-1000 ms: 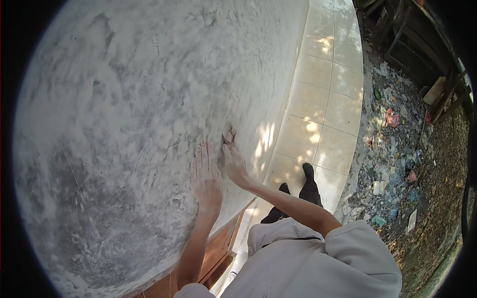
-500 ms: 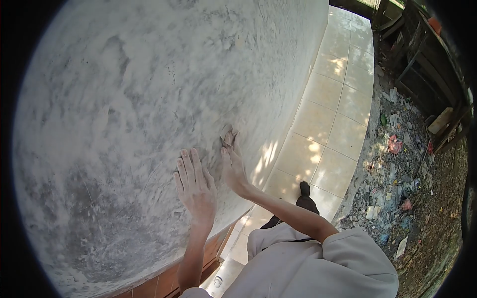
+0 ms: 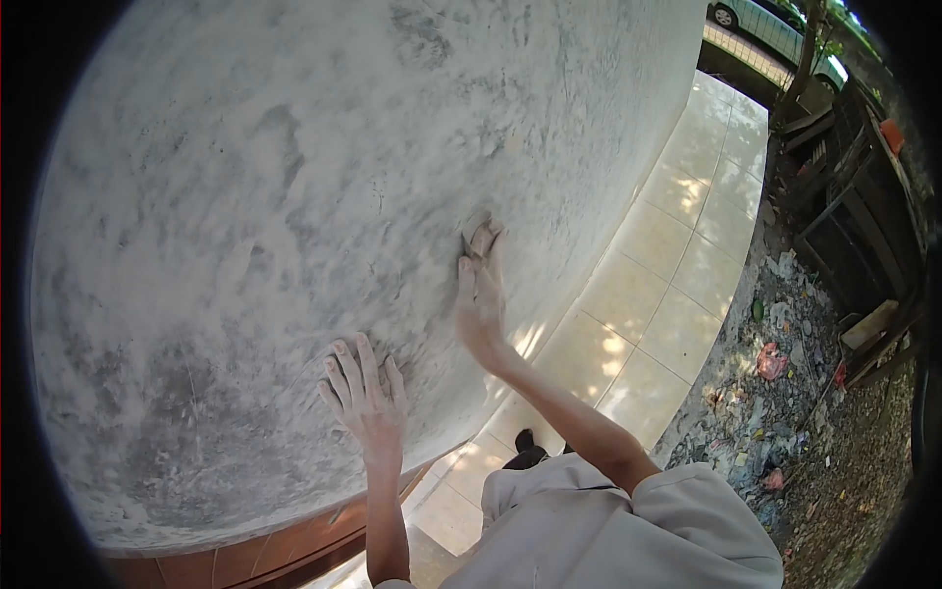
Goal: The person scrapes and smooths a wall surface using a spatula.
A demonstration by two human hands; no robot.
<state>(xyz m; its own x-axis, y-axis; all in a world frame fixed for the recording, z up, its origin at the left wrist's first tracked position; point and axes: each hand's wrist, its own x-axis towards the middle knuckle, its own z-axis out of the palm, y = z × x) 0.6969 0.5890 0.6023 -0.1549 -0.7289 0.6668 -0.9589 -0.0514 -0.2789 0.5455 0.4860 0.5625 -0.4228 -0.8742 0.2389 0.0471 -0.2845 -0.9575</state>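
A wall [image 3: 226, 245] with patchy grey and white plaster fills the left and middle of the view. Flat against its lower part, fingers spread, rests my left hand [image 3: 368, 395], which holds nothing. Higher and to the right, my right hand [image 3: 483, 294] presses a small greyish-brown piece [image 3: 482, 236] to the wall with its fingers. What this piece is made of cannot be told. Pale dust covers both hands.
A tiled ledge [image 3: 638, 265] runs along the wall's right side, with my dark shoe [image 3: 525, 440] on it. Rubble and litter [image 3: 756, 393] lie beyond, near stacked boards [image 3: 868, 324]. Reddish tiles [image 3: 235, 562] edge the wall's bottom. A car [image 3: 775, 34] stands behind a fence.
My right hand has moved up the wall with the small piece. My left hand has shifted down and left, its fingers wider apart. The view has tilted, showing the car.
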